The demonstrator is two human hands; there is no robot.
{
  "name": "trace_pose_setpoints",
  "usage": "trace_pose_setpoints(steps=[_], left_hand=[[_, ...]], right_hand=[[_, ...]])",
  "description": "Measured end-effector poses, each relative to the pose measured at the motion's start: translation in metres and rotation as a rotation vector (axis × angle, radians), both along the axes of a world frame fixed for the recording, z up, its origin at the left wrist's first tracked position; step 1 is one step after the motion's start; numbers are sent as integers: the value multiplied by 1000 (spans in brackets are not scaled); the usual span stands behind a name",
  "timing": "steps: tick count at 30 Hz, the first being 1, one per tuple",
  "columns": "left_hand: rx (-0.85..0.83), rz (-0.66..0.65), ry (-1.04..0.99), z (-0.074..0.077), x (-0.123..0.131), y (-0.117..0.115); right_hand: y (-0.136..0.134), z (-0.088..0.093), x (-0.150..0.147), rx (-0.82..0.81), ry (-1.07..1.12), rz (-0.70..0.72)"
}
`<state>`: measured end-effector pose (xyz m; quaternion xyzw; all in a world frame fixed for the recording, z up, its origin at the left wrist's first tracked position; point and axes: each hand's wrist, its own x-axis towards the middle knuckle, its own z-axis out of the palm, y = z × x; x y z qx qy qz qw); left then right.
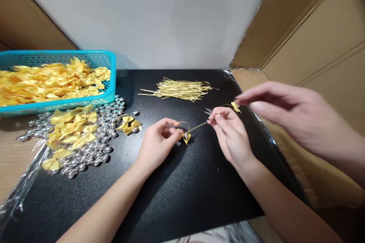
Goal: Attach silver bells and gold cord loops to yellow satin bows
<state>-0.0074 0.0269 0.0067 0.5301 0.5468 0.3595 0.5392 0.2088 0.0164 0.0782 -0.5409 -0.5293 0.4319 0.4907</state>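
Note:
My left hand (159, 140) pinches a yellow ribbon bow (186, 141) that has a small silver ball at its middle and a loop of gold cord (197, 126). The cord runs taut to the right, where the closed fingertips of my right hand (232, 134) grip its far end. Behind those fingers the blades of a pair of scissors (208, 111) show; their handles are hidden. Just past my right hand lies another bow with a silver ball and cord (235, 107). Another person's hand (293, 117), blurred, reaches in above it from the right.
A turquoise basket (112, 79) full of yellow bows (54, 81) stands at the left. Before it are loose bows (72, 129) among many silver balls (94, 155), and a finished-looking looped bow (128, 124). Cut gold cords (182, 89) lie at the back. Cardboard walls (313, 30) flank the black table (176, 201).

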Motion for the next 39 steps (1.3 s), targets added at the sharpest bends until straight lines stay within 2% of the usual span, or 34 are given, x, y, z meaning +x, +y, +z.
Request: trace_pose_setpoints(steps=[1,2,4,6,9,11,14,20,22,26,32,35,39], left_hand=[[16,0,9,0,0,0],[29,-1,14,1,1,0],[45,-2,17,0,2,-1],[53,1,17,-1,2,-1],[70,1,9,-4,0,0],[79,-4,4,-5,-1,0],[92,5,7,-4,-1,0],[127,18,42,-1,4,-3],[134,31,56,0,4,-3],[173,63,109,0,4,-2],[235,104,176,-2,-2,1],[319,208,131,9,-10,6],[429,349,-88,47,-11,8]], right_hand=[[5,13,4,-8,-86,78],[12,24,6,-32,-357,245],[26,31,0,-38,-691,447],[37,23,-16,-57,-885,595],[45,3,-38,-50,-1012,625],[44,-5,-44,-64,-995,628],[43,-6,-39,-123,-855,625],[54,-4,-5,-390,-423,636],[56,-4,9,-433,-260,641],[55,5,35,-432,-93,659],[70,27,57,-371,-25,527],[80,35,61,-354,-60,549],[84,48,64,-350,-193,645]])
